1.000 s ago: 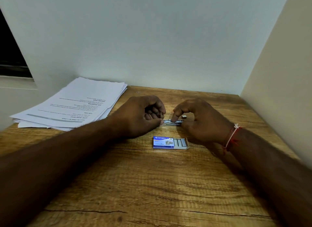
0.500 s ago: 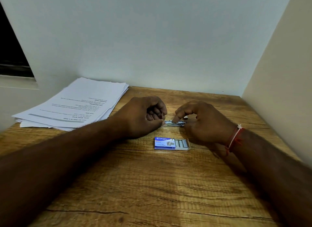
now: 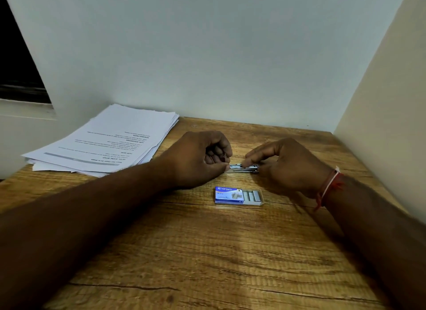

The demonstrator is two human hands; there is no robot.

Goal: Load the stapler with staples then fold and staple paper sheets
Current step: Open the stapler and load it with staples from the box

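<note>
Stapler (image 3: 244, 167): small, bare metal, lying flat on the wooden table (image 3: 207, 252), long axis left to right. Only its middle shows, as both ends sit under fingers.

Left hand (image 3: 198, 159): fingers curled tight toward the palm, thumb tip and forefinger pinching the stapler's left end. A small bit of metal shows just above that pinch, against the curled fingers. Too small to say whether it is the pusher rod or a staple strip.

Right hand (image 3: 288, 166): forefinger bent down, tip pressing on top of the stapler. Other fingers arch over the right end, thumb hidden below. Reads as a pinch from above. Cannot tell whether a strip lies under the fingertip.

Just nearer than the fingertips, between the two wrists: staple box (image 3: 238, 195), blue sleeve, tray slid out to the right, staples showing in it.

Beyond and left of the left knuckles, well apart: stack of printed paper sheets (image 3: 110, 143), flat, unfolded, edges fanned.

Progress, as judged: the loading step is in hand and not finished. The box is open and both hands are busy at the magazine. Folding and stapling are all left, since no sheet is drawn from the stack.

Pose: both forearms come in low from the near edge and converge on the stapler. The heel of the left hand is down on the wood. The right wrist is slightly raised and wears a red-and-white thread band (image 3: 329, 187).
</note>
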